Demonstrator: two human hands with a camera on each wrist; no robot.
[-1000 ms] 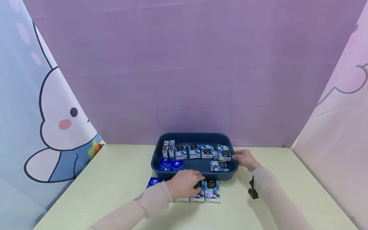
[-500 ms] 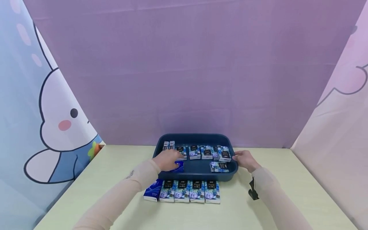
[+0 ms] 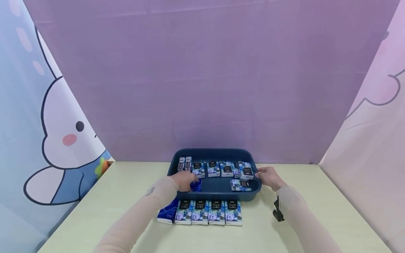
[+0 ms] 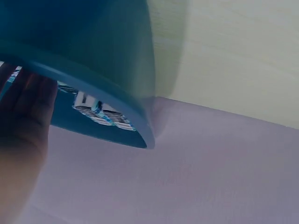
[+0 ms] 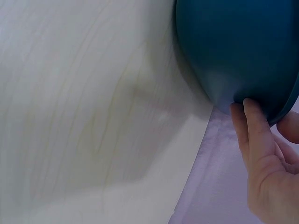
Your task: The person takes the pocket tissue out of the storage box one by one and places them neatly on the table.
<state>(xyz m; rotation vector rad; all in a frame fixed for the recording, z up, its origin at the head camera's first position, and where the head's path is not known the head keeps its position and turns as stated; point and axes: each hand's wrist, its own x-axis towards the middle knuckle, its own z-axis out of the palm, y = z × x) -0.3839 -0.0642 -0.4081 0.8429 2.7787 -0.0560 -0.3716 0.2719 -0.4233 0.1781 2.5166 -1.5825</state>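
Left hand (image 3: 183, 180) inside the dark-blue, round-cornered rectangular plastic tray (image 3: 218, 196), having moved there from above the near row a second ago; whether its fingers grasp or are released cannot be told. A glossy royal-blue rectangular packet (image 3: 197, 186) lies flat, printed face up, just right of these fingers, which partly cover it and obscure its long axis. Right hand (image 3: 268, 176), unmoved, grasps the tray's wall between thumb and fingers. The tray opens upward, its long axis running crosswise from the left fingers to the right.
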